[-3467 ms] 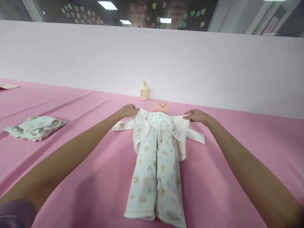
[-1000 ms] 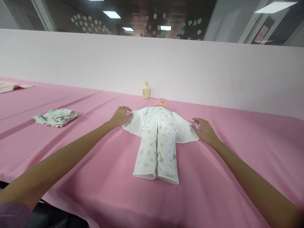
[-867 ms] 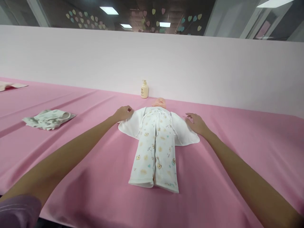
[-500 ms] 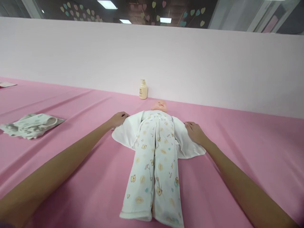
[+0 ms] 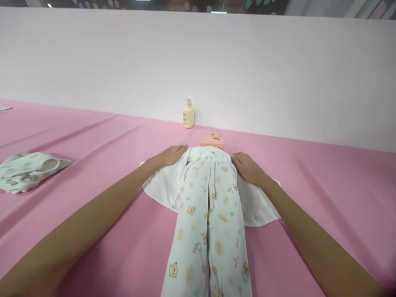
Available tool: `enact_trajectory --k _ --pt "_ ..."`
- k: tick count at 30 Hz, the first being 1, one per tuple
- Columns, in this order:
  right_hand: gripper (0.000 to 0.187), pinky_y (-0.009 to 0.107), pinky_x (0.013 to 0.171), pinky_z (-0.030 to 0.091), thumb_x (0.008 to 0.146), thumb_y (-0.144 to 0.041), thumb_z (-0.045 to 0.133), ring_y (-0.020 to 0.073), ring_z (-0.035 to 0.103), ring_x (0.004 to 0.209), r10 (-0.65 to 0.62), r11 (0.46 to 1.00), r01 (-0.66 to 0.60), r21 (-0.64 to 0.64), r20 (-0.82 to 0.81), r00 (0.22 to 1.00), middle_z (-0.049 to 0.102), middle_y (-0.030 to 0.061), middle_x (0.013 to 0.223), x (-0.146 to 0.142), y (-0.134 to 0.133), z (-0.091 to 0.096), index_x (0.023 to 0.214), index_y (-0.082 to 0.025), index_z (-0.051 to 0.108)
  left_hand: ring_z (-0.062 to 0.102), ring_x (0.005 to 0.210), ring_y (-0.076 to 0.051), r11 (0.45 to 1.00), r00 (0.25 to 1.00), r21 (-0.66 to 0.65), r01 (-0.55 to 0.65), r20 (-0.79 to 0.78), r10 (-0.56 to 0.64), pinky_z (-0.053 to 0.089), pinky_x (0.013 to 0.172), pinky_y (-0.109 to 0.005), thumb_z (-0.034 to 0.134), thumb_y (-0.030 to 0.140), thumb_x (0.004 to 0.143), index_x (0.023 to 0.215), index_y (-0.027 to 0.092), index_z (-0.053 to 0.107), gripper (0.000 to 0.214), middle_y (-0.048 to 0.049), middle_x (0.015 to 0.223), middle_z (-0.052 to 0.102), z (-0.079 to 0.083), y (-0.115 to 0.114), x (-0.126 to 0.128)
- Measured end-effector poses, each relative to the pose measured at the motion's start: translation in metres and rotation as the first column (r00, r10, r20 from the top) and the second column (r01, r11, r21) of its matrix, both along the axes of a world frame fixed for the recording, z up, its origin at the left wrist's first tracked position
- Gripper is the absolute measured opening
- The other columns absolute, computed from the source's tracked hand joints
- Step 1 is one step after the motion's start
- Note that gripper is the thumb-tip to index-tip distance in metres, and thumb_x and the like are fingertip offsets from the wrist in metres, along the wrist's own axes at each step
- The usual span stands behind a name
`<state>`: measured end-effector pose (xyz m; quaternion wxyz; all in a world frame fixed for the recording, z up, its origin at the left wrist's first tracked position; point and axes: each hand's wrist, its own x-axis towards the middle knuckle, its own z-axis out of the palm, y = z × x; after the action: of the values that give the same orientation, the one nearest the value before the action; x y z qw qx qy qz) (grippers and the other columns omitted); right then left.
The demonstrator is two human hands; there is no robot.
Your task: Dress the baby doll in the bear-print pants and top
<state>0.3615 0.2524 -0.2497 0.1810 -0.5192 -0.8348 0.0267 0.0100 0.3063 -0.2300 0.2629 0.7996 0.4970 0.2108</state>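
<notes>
A baby doll (image 5: 213,139) lies on its back on the pink table cover (image 5: 324,181), head toward the far wall. It wears white printed trousers (image 5: 210,222) with bear motifs. An opened white top (image 5: 161,187) is spread flat beneath it on both sides. My left hand (image 5: 169,156) rests flat, fingers stretched out, on the left flap beside the doll's shoulder. My right hand (image 5: 246,167) lies flat on the right flap by the other shoulder. Neither hand holds anything.
A cream pump bottle (image 5: 188,114) stands against the pale wall (image 5: 198,62) just behind the doll's head. A crumpled green-patterned garment (image 5: 26,170) lies at the left of the cover.
The view has moved closer and lower over the doll. Both hands have slid inward along the spread top, from its outer edges to the doll's shoulders.
</notes>
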Motion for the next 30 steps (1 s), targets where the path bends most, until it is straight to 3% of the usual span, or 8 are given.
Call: enact_trajectory --k 5,9,14,17,19,24,30 --pt "0.049 0.055 0.100 0.048 0.111 -0.041 0.022 0.0345 0.061 0.108 -0.010 1.000 0.010 0.014 0.016 1.000 0.072 0.0175 0.111 0.002 0.001 0.004 0.105 -0.022 0.067 0.068 0.111 -0.034 1.000 0.999 0.011 -0.014 0.043 0.013 0.051 0.098 -0.043 0.028 0.070 0.106 0.105 0.021 0.069 0.065 -0.0119 0.120 0.077 0.000 0.003 -0.004" --pt "0.053 0.053 0.108 0.047 0.111 -0.056 0.028 0.0326 0.062 0.117 -0.132 0.988 0.119 -0.095 -0.144 0.981 0.072 0.0138 0.121 0.014 -0.015 0.008 0.117 -0.024 0.069 0.068 0.099 -0.031 0.988 1.000 0.155 -0.014 0.022 0.011 0.052 0.094 -0.044 0.025 0.069 0.107 0.099 0.020 0.068 0.065 -0.0120 0.106 0.076 -0.001 -0.011 -0.020" --pt "0.050 0.053 0.108 0.050 0.108 -0.064 0.038 0.0356 0.062 0.127 -0.202 0.974 0.180 -0.134 -0.171 0.964 0.072 0.0088 0.130 0.072 -0.069 0.005 0.123 -0.030 0.072 0.059 0.132 -0.033 0.971 0.999 0.239 0.021 -0.051 -0.009 0.045 0.114 -0.045 0.028 0.068 0.108 0.137 0.026 0.069 0.066 -0.0093 0.141 0.070 -0.016 -0.044 -0.092" --pt "0.049 0.058 0.111 0.048 0.107 -0.060 0.037 0.0368 0.063 0.126 -0.229 0.973 0.225 -0.041 -0.166 0.959 0.074 0.0082 0.128 0.110 -0.097 -0.003 0.119 -0.032 0.075 0.059 0.134 -0.033 0.968 0.997 0.248 0.033 -0.072 -0.015 0.043 0.118 -0.046 0.026 0.067 0.108 0.143 0.028 0.068 0.067 -0.0073 0.144 0.069 -0.028 -0.055 -0.136" --pt "0.046 0.060 0.110 0.048 0.106 -0.059 0.039 0.0369 0.064 0.124 -0.252 0.967 0.255 -0.001 -0.159 0.955 0.075 0.0090 0.126 0.127 -0.108 -0.010 0.118 -0.033 0.076 0.058 0.136 -0.033 0.959 0.994 0.282 0.006 -0.103 0.024 0.041 0.121 -0.049 0.033 0.067 0.107 0.146 0.029 0.066 0.064 -0.0063 0.146 0.068 -0.034 -0.057 -0.153" --pt "0.042 0.058 0.107 0.051 0.101 -0.062 0.051 0.0354 0.066 0.121 -0.332 0.940 0.339 0.033 -0.132 0.934 0.074 0.0095 0.125 0.138 -0.112 -0.019 0.119 -0.033 0.076 0.059 0.131 -0.036 0.941 0.982 0.330 -0.081 -0.137 0.132 0.039 0.121 -0.053 0.047 0.066 0.100 0.131 0.029 0.074 0.055 -0.0072 0.139 0.071 -0.037 -0.054 -0.156" --pt "0.043 0.051 0.085 0.056 0.094 -0.062 0.057 0.0324 0.066 0.098 -0.441 0.895 0.447 0.001 -0.161 0.883 0.074 0.0124 0.107 0.139 -0.110 -0.022 0.105 -0.026 0.077 0.065 0.110 -0.031 0.943 0.966 0.218 -0.249 -0.018 0.259 0.056 0.096 -0.043 0.058 0.064 0.091 0.129 0.024 0.073 0.057 -0.0090 0.115 0.077 -0.039 -0.052 -0.156"
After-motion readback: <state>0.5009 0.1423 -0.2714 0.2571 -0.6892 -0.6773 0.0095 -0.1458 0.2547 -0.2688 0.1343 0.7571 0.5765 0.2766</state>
